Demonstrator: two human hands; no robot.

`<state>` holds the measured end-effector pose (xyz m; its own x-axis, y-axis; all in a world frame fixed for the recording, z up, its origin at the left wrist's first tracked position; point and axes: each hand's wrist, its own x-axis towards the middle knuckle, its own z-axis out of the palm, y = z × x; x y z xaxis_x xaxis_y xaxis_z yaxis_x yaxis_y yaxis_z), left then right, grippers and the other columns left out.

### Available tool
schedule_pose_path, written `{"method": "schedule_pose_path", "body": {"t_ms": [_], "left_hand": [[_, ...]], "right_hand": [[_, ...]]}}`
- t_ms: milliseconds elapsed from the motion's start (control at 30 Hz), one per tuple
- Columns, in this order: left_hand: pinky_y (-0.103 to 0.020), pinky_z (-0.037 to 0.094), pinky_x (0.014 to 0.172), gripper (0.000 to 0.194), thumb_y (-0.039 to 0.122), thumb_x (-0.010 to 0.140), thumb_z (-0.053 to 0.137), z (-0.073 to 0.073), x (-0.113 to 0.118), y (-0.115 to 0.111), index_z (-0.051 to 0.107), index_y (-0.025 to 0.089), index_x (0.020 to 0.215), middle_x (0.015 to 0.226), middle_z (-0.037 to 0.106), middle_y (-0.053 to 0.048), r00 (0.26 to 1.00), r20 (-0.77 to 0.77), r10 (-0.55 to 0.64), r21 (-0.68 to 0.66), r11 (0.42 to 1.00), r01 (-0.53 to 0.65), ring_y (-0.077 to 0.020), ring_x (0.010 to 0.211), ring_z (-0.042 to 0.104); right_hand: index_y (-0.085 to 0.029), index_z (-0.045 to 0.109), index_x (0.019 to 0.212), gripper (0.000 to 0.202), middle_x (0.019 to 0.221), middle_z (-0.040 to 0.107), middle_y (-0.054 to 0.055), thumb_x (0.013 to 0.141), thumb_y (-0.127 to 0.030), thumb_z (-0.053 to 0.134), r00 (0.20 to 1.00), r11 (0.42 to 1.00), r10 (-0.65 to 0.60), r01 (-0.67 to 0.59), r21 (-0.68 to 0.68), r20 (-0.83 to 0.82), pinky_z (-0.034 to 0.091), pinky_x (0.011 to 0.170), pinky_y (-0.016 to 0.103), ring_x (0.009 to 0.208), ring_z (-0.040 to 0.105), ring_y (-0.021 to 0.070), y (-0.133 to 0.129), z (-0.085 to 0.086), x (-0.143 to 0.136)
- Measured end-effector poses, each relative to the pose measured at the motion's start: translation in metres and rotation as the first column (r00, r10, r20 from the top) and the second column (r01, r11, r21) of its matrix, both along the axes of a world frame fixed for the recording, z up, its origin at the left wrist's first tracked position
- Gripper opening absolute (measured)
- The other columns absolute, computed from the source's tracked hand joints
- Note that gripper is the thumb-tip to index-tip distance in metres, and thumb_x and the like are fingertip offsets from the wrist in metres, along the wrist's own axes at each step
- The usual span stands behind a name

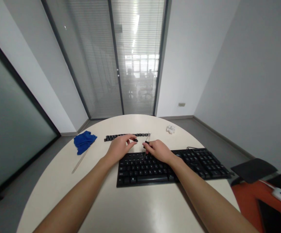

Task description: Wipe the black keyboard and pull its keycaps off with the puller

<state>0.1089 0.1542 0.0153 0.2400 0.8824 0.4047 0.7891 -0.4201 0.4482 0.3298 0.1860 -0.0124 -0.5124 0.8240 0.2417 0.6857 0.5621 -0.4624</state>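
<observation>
- Near the middle of the desk [152,207], your left hand [118,148] is at the far left corner of the keyboard [150,171], thumb and fingertips brought together around a small black piece [135,140] that looks like a keycap.
- Just to its right, your right hand [161,150] is over the keyboard's far edge, fingers curled and thumb pressed in, gripping the dark middle of a thin wire tool [146,142]; wires stick out from both ends of your grip, one end pointing down toward the keys.
- Your two hands are close together but apart, and your right forearm passes above the keyboard.
- The keyboard lies flat before you, its space bar toward you, its number pad near the right edge of the desk; a cable [191,148] curls behind it.
- Beyond your hands, a row of black keycaps [111,138] runs sideways, partly hidden by your left hand.
- To your left, a rumpled blue cloth [84,141] lies against a thin pale stick [81,162].
- Farther out on the right sits a crumpled white tissue [170,129].
- Off the desk's right side you have an orange seat [248,202].
</observation>
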Motion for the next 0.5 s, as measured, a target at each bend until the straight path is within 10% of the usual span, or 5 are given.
{"method": "schedule_pose_path", "body": {"t_ms": [267,500], "left_hand": [[-0.031,0.047,0.080,0.020,0.037,0.091,0.058,0.013,-0.040,0.030,0.071,0.026,0.103,0.102,0.074,-0.002,0.943,-0.056,0.328,0.092,0.942,-0.322,-0.0202,0.091,0.065],[-0.036,0.046,0.084,0.022,0.030,0.095,0.053,-0.020,-0.046,0.045,0.072,0.023,0.105,0.106,0.071,-0.006,0.889,-0.355,0.289,0.201,0.952,-0.230,-0.0272,0.107,0.054]], "right_hand": [[-0.019,0.070,0.063,0.058,0.061,0.069,0.005,0.101,-0.048,0.038,1.000,1.000,0.003,-0.003,0.005,0.011,0.040,0.066,0.026,0.061,0.064,0.0170,0.001,0.000,0.000],[-0.019,0.071,0.064,0.059,0.063,0.070,0.004,0.102,-0.049,0.036,1.000,1.000,0.010,-0.010,0.008,0.019,0.040,0.066,0.026,0.063,0.064,0.0170,0.001,-0.001,0.001]]}}
